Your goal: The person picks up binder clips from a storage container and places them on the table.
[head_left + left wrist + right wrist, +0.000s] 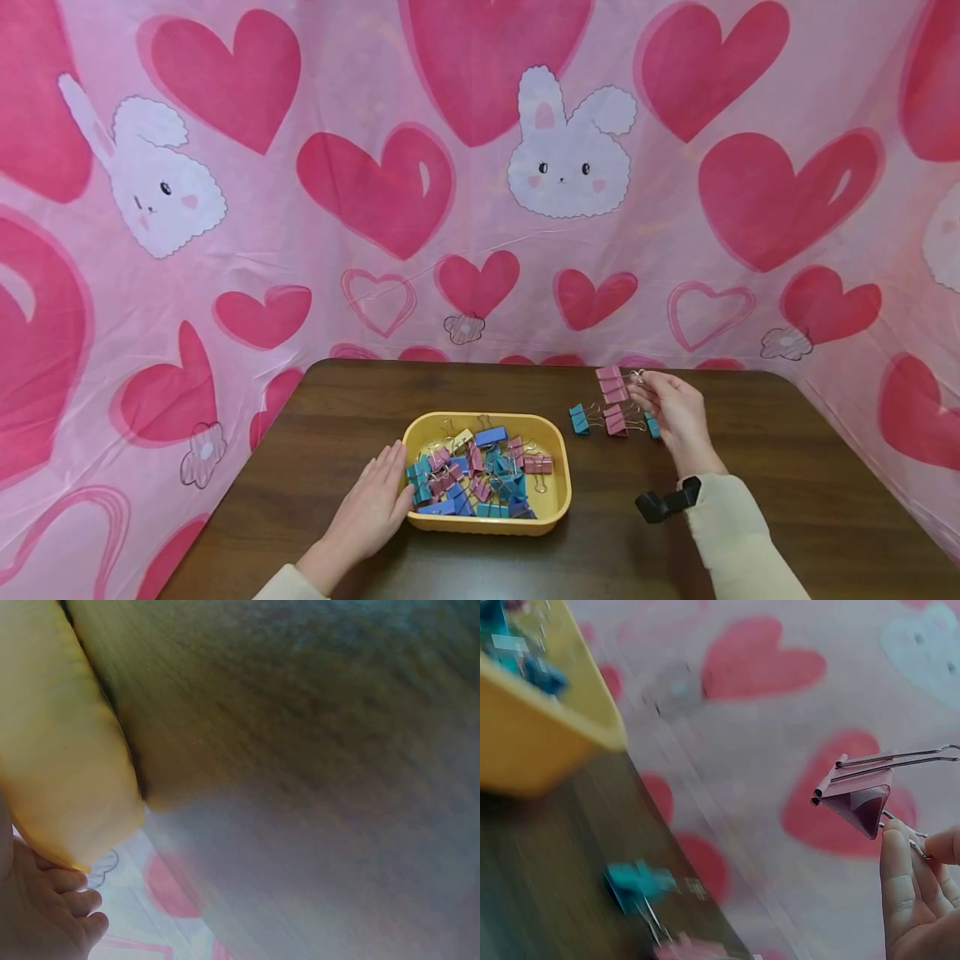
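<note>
A pink binder clip (612, 384) is pinched by one of its wire handles in my right hand (675, 414), above the table's far right part. In the right wrist view the clip (859, 791) hangs in the air, its other handle sticking out. Below it lie a teal binder clip (579, 419), a pink binder clip (616, 421) and another teal one (652, 426), partly behind the hand. My left hand (371, 500) rests with straight fingers against the left side of a yellow basket (562, 500). Inside are several pink, teal, blue and yellow binder clips (491, 436).
The dark wooden table (322, 433) reaches back to a pink cloth (480, 225) printed with hearts and rabbits. A black strap (667, 500) sits around the right wrist.
</note>
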`<move>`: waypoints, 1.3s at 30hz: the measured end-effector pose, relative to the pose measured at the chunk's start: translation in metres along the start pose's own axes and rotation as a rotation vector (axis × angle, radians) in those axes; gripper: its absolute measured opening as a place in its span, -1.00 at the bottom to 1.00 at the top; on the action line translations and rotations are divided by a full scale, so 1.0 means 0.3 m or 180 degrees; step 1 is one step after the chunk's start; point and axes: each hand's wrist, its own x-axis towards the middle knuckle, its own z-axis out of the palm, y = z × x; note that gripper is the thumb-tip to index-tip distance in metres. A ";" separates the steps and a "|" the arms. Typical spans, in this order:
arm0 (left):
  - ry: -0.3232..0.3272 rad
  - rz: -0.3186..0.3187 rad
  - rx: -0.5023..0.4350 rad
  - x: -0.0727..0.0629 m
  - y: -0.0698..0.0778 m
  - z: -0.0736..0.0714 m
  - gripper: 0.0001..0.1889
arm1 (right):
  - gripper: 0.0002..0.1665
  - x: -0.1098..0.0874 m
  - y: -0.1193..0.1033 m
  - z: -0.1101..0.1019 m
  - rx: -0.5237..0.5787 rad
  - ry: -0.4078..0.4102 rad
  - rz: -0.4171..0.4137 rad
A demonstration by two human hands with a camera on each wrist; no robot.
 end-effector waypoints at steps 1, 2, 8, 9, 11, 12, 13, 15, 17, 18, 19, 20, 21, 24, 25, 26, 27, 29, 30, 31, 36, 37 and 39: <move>-0.0002 0.0000 0.0000 0.000 0.000 0.000 -0.38 | -0.89 0.032 0.009 -0.048 -0.0027 0.0046 -0.0039; -0.0004 -0.0001 -0.0001 0.000 0.000 0.000 -0.38 | -0.92 0.061 0.016 -0.096 -0.0028 0.0100 -0.0079; -0.0023 -0.0026 -0.0007 0.000 0.000 0.000 -0.38 | -0.88 0.092 -0.026 -0.241 -0.0032 0.0758 0.0093; -0.0024 -0.0028 -0.0012 0.000 0.001 -0.001 -0.38 | -0.84 0.074 -0.045 -0.243 -0.0040 0.0873 0.0171; -0.0020 -0.0020 -0.0015 0.000 0.001 -0.001 -0.38 | -0.80 0.039 -0.075 -0.249 0.0002 0.1100 0.0299; -0.0016 -0.0012 -0.0014 0.001 0.001 -0.001 -0.38 | -0.82 0.027 -0.082 -0.260 0.0035 0.1177 0.0326; -0.0011 -0.0005 -0.0012 0.001 0.001 -0.001 -0.38 | -0.82 0.019 -0.088 -0.274 0.0068 0.1245 0.0385; -0.0001 0.0005 -0.0005 0.001 0.001 -0.001 -0.38 | -0.80 0.008 -0.091 -0.298 0.0112 0.1412 0.0474; 0.0010 0.0015 0.0011 0.001 0.000 -0.001 -0.38 | -0.76 0.005 -0.088 -0.325 0.0151 0.1524 0.0568; 0.0017 0.0018 0.0013 0.000 0.000 -0.001 -0.38 | -0.74 0.003 -0.086 -0.337 0.0162 0.1556 0.0615; 0.0023 0.0021 0.0014 0.000 -0.001 -0.001 -0.38 | -0.70 0.004 -0.083 -0.350 0.0182 0.1590 0.0706; 0.0034 0.0030 0.0015 -0.001 -0.002 0.000 -0.38 | -0.68 0.004 -0.078 -0.361 0.0179 0.1609 0.0753; 0.0045 0.0040 0.0012 -0.001 -0.002 0.000 -0.39 | -0.66 0.004 -0.073 -0.372 0.0168 0.1617 0.0801; 0.0048 0.0054 0.0013 -0.003 -0.004 0.002 -0.39 | -0.68 0.003 -0.056 -0.398 0.0084 0.1674 0.0946; 0.0041 0.0049 0.0012 -0.003 -0.004 0.002 -0.39 | -0.74 0.005 -0.050 -0.404 0.0048 0.1693 0.0979; 0.0034 0.0044 0.0013 -0.004 -0.003 0.003 -0.39 | -0.82 0.005 -0.047 -0.407 0.0014 0.1709 0.1007; 0.0019 0.0036 0.0018 -0.003 -0.003 0.003 -0.39 | -0.90 0.004 -0.043 -0.410 -0.0038 0.1711 0.1021; -0.0007 0.0020 0.0019 -0.003 -0.003 0.003 -0.38 | -0.91 0.006 -0.037 -0.413 -0.0106 0.1734 0.1049; -0.0013 0.0018 0.0024 -0.003 -0.003 0.003 -0.38 | -0.87 0.007 -0.035 -0.413 -0.0132 0.1730 0.1051; -0.0015 0.0017 0.0025 -0.003 -0.002 0.003 -0.38 | -0.87 0.006 -0.033 -0.414 -0.0151 0.1714 0.1042; -0.0026 -0.0004 0.0014 -0.002 0.000 -0.001 -0.38 | -0.68 0.003 -0.031 -0.419 -0.0144 0.1563 0.1008; -0.0032 -0.0013 0.0012 -0.002 0.000 -0.001 -0.38 | -0.60 0.004 -0.031 -0.420 -0.0139 0.1533 0.1001; -0.0045 -0.0023 0.0015 -0.002 0.000 -0.002 -0.38 | -0.57 0.004 -0.032 -0.422 -0.0168 0.1493 0.0989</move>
